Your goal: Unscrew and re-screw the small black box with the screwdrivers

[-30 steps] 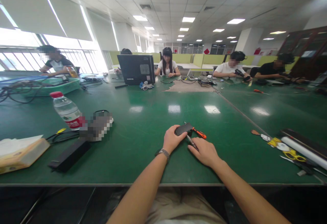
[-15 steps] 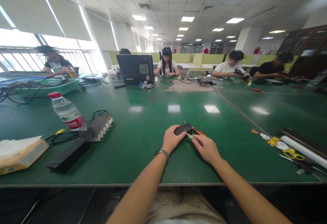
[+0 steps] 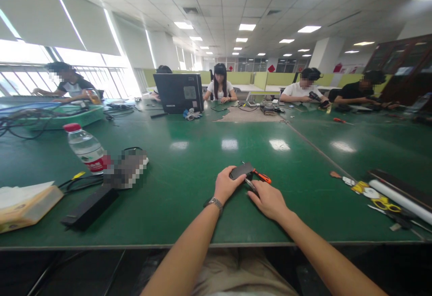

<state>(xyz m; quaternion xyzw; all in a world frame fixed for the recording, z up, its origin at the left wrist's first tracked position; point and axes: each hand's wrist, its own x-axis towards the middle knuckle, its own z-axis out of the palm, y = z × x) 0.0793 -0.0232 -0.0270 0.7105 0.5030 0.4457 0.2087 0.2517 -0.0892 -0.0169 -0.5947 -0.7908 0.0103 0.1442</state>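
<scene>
My left hand, with a metal-band watch on the wrist, is closed around the side of a small black rectangular box, keeping it just at the green table. From the right, my right hand grips a slim tool with a silvery tip, whose end reaches the near right edge of the box. Its exact kind is hard to make out, since the fingers cover much of it. Just behind the box and the right fingers lies an orange-and-black-handled screwdriver, its shaft partly hidden by the box.
Left on the green table are a water bottle, a long black box and a tissue pack. Scissors and a white tube lie right. A computer case and several people are across the table.
My right hand has turned and shifted slightly, its fingers stretching more over the tool. More of the orange handle shows now. My left hand and the black box stay nearly in place.
</scene>
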